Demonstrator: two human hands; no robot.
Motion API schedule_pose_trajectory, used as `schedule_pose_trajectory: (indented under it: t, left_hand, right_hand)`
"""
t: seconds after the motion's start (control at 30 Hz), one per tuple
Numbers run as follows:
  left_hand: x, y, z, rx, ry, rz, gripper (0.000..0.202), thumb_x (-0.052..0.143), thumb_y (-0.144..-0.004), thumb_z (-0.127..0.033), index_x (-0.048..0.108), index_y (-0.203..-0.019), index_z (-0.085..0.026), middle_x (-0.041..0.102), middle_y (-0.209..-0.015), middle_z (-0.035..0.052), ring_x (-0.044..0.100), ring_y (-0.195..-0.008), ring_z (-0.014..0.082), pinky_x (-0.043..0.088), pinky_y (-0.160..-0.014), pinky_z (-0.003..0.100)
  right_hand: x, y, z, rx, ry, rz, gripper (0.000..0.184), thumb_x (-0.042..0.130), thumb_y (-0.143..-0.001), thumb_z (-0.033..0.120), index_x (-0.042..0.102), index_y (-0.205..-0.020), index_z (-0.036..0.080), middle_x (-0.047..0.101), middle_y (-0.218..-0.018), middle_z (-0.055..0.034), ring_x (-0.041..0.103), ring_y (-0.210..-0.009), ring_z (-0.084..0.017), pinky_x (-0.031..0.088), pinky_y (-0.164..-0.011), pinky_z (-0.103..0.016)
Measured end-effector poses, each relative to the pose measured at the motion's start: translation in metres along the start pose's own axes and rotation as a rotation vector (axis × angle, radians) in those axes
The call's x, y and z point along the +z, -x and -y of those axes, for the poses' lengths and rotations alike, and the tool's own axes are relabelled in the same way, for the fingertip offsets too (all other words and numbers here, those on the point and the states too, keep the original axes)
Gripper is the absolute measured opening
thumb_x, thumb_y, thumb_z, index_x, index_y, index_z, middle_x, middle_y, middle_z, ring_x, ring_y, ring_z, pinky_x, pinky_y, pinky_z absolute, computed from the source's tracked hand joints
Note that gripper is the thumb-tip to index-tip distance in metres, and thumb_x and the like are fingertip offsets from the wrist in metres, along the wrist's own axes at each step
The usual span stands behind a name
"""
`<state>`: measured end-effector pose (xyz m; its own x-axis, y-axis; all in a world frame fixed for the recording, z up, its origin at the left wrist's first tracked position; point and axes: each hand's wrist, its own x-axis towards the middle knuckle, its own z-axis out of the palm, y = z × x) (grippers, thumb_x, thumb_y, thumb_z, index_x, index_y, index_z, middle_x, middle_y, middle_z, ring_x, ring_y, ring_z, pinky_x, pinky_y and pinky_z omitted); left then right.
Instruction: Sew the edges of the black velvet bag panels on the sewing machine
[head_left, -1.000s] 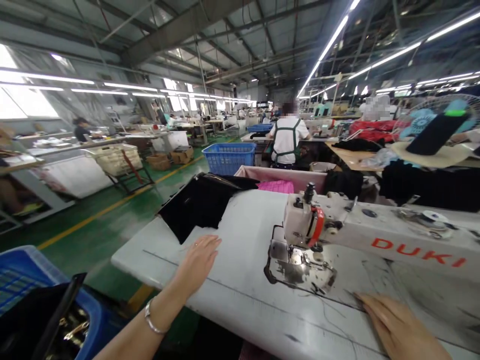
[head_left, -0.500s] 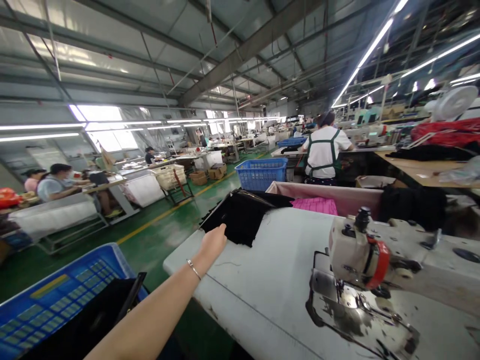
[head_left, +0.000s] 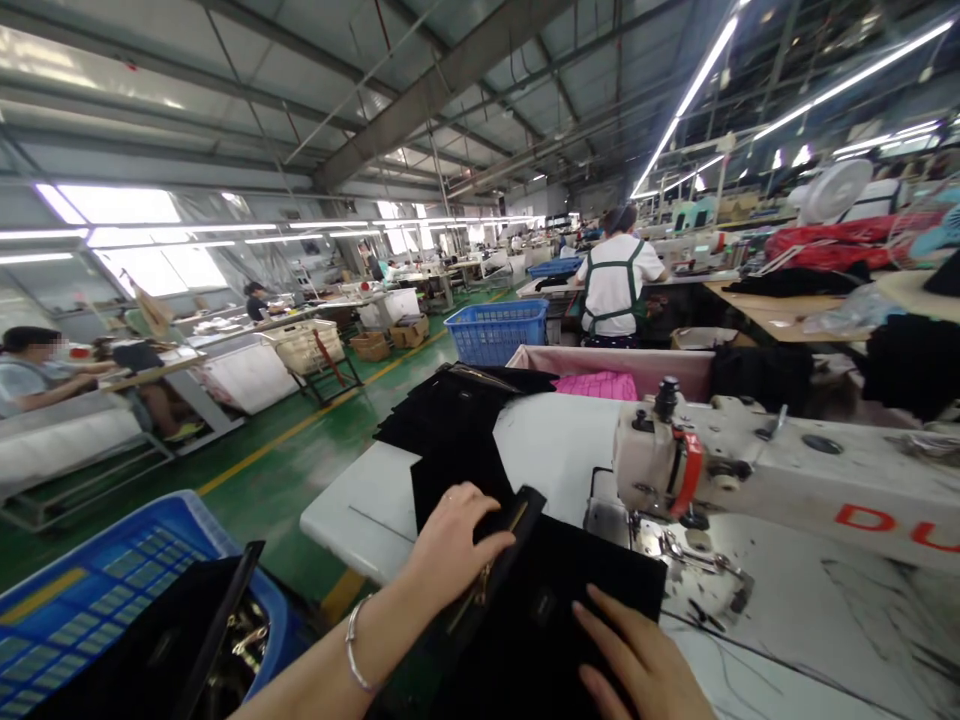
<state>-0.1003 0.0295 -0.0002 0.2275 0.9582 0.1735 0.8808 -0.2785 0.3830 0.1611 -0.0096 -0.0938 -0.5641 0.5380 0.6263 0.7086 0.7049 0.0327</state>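
A black fabric panel (head_left: pixel 577 570) with a small label and a gold zipper (head_left: pixel 517 517) lies over the front of the white sewing table (head_left: pixel 337 500). My left hand (head_left: pixel 457 545), with a bracelet on its wrist, grips the panel by its zipper strip between thumb and fingers. Spread flat on the cloth near the label are the fingers of my right hand (head_left: pixel 637 650), partly cut off by the lower frame edge. Beyond my left hand rests a stack of black pieces (head_left: pixel 442 405). The white sewing machine (head_left: pixel 757 470) stands right of the panel.
At lower left, a blue basket (head_left: pixel 176 510) holds black cloth and metal zippers. A pink-lined bin (head_left: pixel 540 358) with magenta cloth (head_left: pixel 596 385) stands behind the table. Further back are another blue basket (head_left: pixel 499 325) and a seated person in a white shirt (head_left: pixel 611 285).
My left hand has come back from the stack, bringing a black panel toward me across the table. My right hand has entered at the bottom. The view has shifted to the right.
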Motion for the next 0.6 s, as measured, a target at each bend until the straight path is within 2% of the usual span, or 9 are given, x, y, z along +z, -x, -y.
schedule_pose_trajectory:
  t: [0.03,0.07,0.17,0.27,0.33,0.4,0.47,0.53,0.6]
  left_hand:
    - [0.005,-0.004,0.006,-0.076,-0.03,-0.071,0.039,0.066,-0.079,-0.042,0.063,-0.11,-0.019,0.061,-0.107,0.008,0.053,-0.106,0.0257,0.039,-0.096,0.036]
    - [0.01,-0.009,0.011,-0.123,-0.043,-0.087,0.044,0.069,-0.076,-0.043,0.061,-0.112,-0.018,0.059,-0.109,0.009,0.052,-0.107,0.027,0.038,-0.096,0.038]
    - [0.024,-0.019,0.017,-0.144,-0.017,0.021,0.048,0.076,-0.065,-0.044,0.063,-0.103,-0.018,0.059,-0.102,0.0081,0.053,-0.101,0.027,0.04,-0.092,0.037]
    - [0.037,-0.023,0.01,-0.182,-0.016,0.026,0.034,0.074,-0.064,-0.035,0.064,-0.091,-0.016,0.057,-0.096,0.0092,0.054,-0.096,0.028,0.04,-0.086,0.038]
    - [0.04,-0.023,0.004,-0.212,0.012,0.028,0.02,0.067,-0.066,-0.024,0.062,-0.083,-0.015,0.057,-0.091,0.0088,0.055,-0.089,0.0263,0.041,-0.08,0.036]
    - [0.035,-0.022,-0.003,-0.214,0.081,0.055,0.011,0.059,-0.066,-0.016,0.06,-0.078,-0.015,0.058,-0.083,0.0061,0.056,-0.08,0.0225,0.041,-0.072,0.033]
    - [0.023,-0.016,-0.011,-0.192,0.189,0.105,0.012,0.055,-0.067,-0.012,0.059,-0.078,-0.016,0.059,-0.076,0.0029,0.057,-0.073,0.0185,0.041,-0.066,0.028]
    - [0.004,-0.008,-0.022,-0.15,0.317,0.167,0.017,0.052,-0.07,-0.01,0.059,-0.085,-0.015,0.063,-0.079,0.0013,0.06,-0.074,0.0159,0.043,-0.065,0.024]
    - [-0.016,0.003,-0.035,-0.11,0.541,0.22,0.019,0.055,-0.077,-0.015,0.059,-0.096,-0.014,0.066,-0.089,0.0027,0.061,-0.082,0.0162,0.045,-0.071,0.023]
  right_hand:
    - [0.006,-0.002,0.007,-0.033,0.036,0.015,0.041,0.056,-0.087,0.041,0.06,-0.121,0.019,0.061,-0.122,-0.0114,0.064,-0.101,-0.025,0.058,-0.077,-0.032]
    - [0.011,-0.001,0.012,-0.051,0.065,0.027,0.041,0.058,-0.086,0.041,0.061,-0.121,0.02,0.061,-0.122,-0.0106,0.064,-0.101,-0.026,0.058,-0.077,-0.033]
    - [0.02,0.007,0.019,-0.055,0.087,0.064,0.047,0.06,-0.084,0.04,0.057,-0.126,0.02,0.056,-0.129,-0.0105,0.061,-0.107,-0.027,0.057,-0.081,-0.035]
    - [0.019,0.011,0.02,-0.012,0.007,0.08,0.05,0.062,-0.081,0.033,0.055,-0.128,0.02,0.054,-0.132,-0.0105,0.06,-0.108,-0.027,0.056,-0.084,-0.036]
    - [0.011,0.005,0.019,0.036,-0.133,0.13,0.043,0.062,-0.078,0.024,0.06,-0.121,0.022,0.059,-0.126,-0.0079,0.061,-0.105,-0.025,0.055,-0.083,-0.035]
    - [-0.002,-0.007,0.016,0.109,-0.296,0.198,0.031,0.058,-0.08,0.016,0.064,-0.11,0.024,0.067,-0.111,-0.0035,0.064,-0.095,-0.021,0.055,-0.08,-0.032]
    - [-0.019,-0.024,0.012,0.201,-0.371,0.194,0.026,0.054,-0.086,0.017,0.063,-0.109,0.024,0.067,-0.105,-0.0026,0.063,-0.094,-0.02,0.054,-0.082,-0.033]
    - [-0.037,-0.041,0.007,0.278,-0.343,0.104,0.029,0.054,-0.089,0.024,0.058,-0.119,0.023,0.06,-0.119,-0.0064,0.056,-0.108,-0.024,0.049,-0.092,-0.042]
    - [-0.053,-0.055,0.005,0.317,-0.345,0.046,0.029,0.055,-0.09,0.03,0.055,-0.118,0.023,0.054,-0.124,-0.0081,0.05,-0.114,-0.028,0.044,-0.097,-0.048]
